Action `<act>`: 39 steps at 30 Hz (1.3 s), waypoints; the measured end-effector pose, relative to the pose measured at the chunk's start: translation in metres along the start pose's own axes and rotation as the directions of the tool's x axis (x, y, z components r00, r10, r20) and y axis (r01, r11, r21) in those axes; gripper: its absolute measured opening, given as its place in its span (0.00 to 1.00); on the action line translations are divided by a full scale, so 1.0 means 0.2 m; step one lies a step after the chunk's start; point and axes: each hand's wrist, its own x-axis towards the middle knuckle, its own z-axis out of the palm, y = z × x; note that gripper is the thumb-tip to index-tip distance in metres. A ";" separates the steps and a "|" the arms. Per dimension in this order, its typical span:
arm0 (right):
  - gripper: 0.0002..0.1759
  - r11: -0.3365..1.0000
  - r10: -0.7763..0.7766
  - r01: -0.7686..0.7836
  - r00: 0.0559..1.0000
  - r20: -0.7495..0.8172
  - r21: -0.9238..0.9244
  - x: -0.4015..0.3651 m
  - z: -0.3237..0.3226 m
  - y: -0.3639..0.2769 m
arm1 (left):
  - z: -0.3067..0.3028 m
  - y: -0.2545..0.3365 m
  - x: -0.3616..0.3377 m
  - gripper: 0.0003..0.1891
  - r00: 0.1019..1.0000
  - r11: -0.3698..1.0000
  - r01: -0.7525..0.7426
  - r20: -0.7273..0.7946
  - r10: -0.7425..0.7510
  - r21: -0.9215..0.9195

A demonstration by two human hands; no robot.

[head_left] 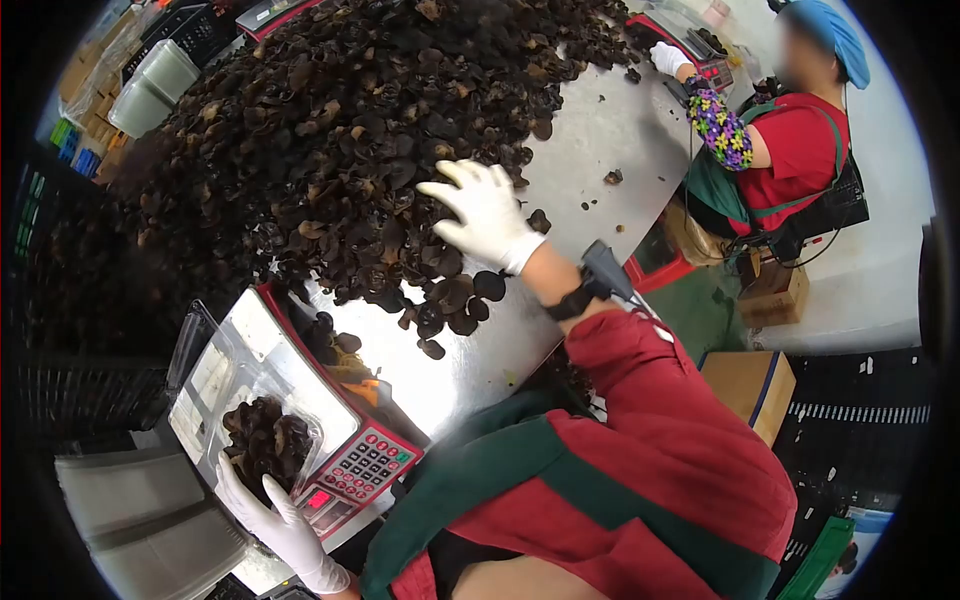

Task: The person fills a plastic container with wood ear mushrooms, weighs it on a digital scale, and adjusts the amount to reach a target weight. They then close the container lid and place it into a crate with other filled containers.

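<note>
My right hand [485,215], in a white glove, is over the edge of a big heap of dark wood ear mushrooms [350,150], its fingers spread and nothing seen in its grasp. Lower left, a clear plastic tray [312,445] holding a clump of wood ear mushrooms [265,440] rests on a red-and-white digital scale [335,400]. My left hand [275,525], also gloved, grips the tray's near edge, fingers along the outside and thumb by the mushrooms. The scale's red display is lit but too small to read.
Loose mushrooms [450,305] lie on the metal table [600,150]. Stacked clear trays [155,90] stand at the back left, and more [150,520] at the lower left. Across the table, a co-worker [790,150] reaches a gloved hand [668,58] toward another scale [690,50].
</note>
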 end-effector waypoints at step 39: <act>0.22 0.474 0.320 -0.536 0.844 0.430 0.699 0.38 0.11 0.33 | -0.01 0.05 -0.02 0.28 0.995 0.991 0.102 -0.006 -0.102 -0.082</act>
